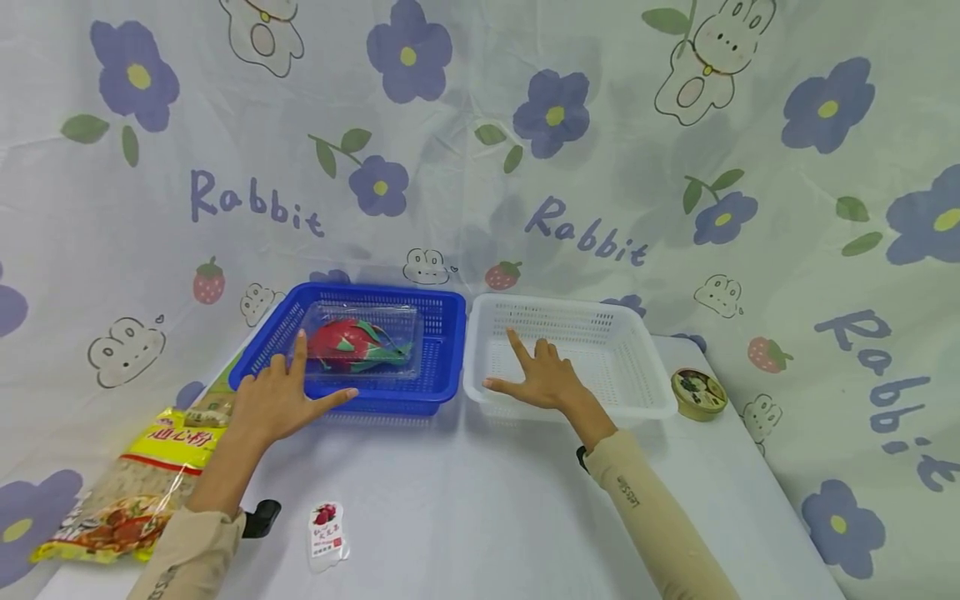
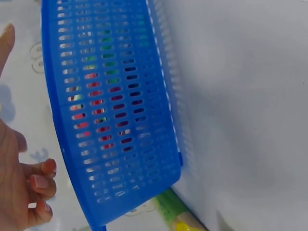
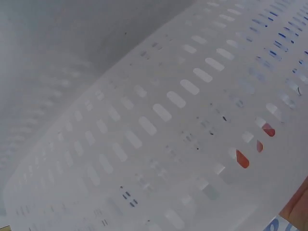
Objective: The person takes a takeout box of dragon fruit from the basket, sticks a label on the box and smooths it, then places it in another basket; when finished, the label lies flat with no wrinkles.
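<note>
My left hand [image 1: 273, 404] hovers over the front left rim of the blue basket [image 1: 431, 392], thumb and index finger stretched out, the other fingers loosely bent, nothing in its grasp. Inside that basket lies a dragon fruit [image 1: 347, 343] in a clear plastic box [image 1: 408, 321]. In the left wrist view, red and green show through the slots of the blue basket [image 2: 110, 96]. My right hand [image 1: 551, 379] is over the white basket [image 1: 660, 400] with thumb and index finger spread, holding nothing. The white basket's wall [image 3: 159, 139] fills most of the right wrist view.
A yellow-topped noodle bag [image 1: 138, 483] lies at the left, with a green-edged packet [image 1: 213, 404] behind it. A label with a red fruit picture [image 1: 327, 537] is on the white table [image 1: 465, 517] near the front. A round tin [image 1: 699, 396] stands right of the white basket. Printed cloth [image 1: 465, 125] hangs behind.
</note>
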A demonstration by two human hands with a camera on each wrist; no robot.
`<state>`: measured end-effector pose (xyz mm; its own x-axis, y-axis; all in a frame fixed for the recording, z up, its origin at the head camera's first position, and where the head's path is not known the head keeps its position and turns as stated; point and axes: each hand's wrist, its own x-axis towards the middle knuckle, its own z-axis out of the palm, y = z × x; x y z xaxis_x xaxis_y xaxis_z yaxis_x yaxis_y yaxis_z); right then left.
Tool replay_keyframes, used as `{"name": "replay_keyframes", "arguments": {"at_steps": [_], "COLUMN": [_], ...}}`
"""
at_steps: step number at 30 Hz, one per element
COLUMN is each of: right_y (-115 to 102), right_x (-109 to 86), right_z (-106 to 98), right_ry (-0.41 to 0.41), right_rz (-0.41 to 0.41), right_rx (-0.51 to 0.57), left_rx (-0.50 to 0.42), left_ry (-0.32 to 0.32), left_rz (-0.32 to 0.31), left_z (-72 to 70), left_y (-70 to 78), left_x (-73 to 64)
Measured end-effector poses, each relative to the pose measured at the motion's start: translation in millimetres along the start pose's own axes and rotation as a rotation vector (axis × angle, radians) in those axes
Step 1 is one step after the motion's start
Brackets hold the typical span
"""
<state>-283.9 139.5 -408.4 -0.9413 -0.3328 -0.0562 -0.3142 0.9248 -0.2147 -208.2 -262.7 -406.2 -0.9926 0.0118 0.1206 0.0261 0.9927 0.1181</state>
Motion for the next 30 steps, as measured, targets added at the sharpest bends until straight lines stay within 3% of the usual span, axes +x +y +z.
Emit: {"name": "replay_keyframes", "arguments": {"at_steps": [12,23,30], "right_y": [-6.6,-14.4,-17.3], "right_x": [3.9,10.1,14.4], "right_z": [2.8,4.6,7.0], "right_ry": [0.010,0.032,0.031], "right_rz": [-0.017,-0.024,-0.031], "right_rx": [0.001,0.007,0.013], "left_rx": [-0.053,-0.032,-0.030], "left_ry": [-0.029,-0.047,-0.047], "left_rz": [-0.037,-0.084,-0.079], "left_z": [-0.6,1.9,0.5], "left_y": [-13.2,-26.1,-33.3], "left_x": [-1.3,-5.9,-9.3]}}
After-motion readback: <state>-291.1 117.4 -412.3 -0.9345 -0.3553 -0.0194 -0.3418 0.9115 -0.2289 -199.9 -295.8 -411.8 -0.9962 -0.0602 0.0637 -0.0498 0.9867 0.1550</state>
